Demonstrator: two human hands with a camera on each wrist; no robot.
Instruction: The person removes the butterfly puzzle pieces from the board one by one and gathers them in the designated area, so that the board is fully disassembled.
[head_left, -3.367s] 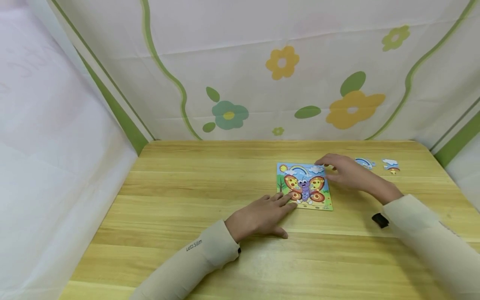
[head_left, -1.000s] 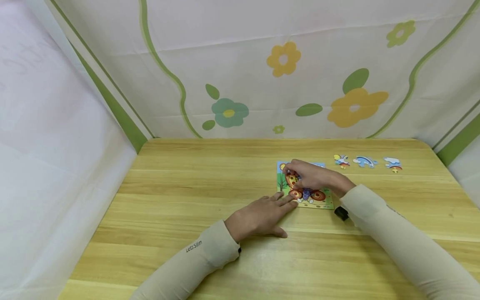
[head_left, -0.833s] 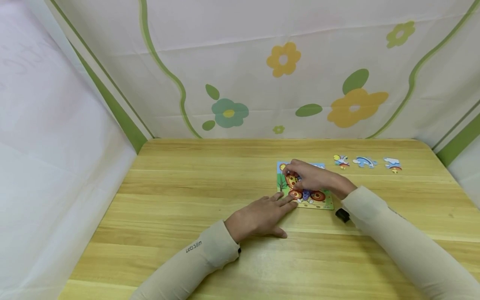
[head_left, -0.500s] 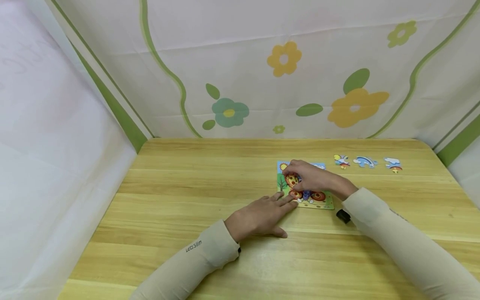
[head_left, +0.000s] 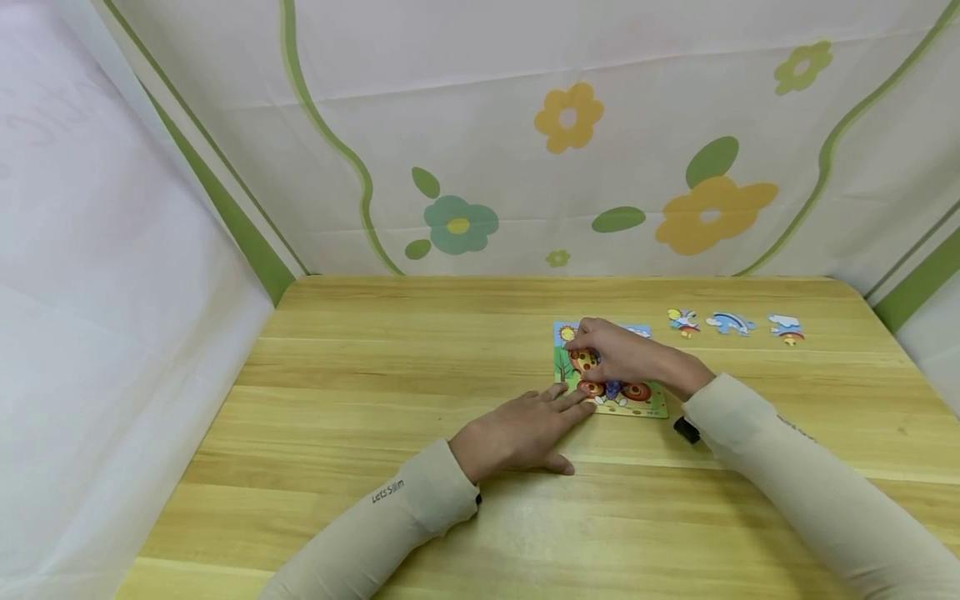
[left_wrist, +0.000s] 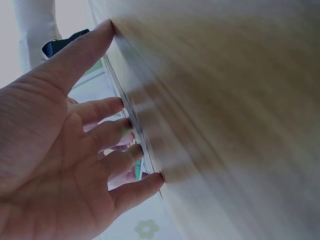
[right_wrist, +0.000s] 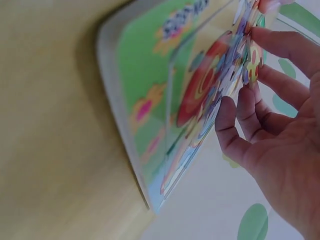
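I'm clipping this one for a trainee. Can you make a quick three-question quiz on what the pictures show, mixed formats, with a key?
1. Count: in the head view, how many loose pieces lie on the table to the right of the puzzle board?

2. True or false, of the left hand: it is balled into a fist.

3. Choose one: what does the right hand hold?
A) a pencil
B) a spotted yellow piece
C) a cup

Key:
1. Three.
2. False; its fingers are extended, reaching the board's near left corner.
3. B; the right wrist view shows it between the fingers.
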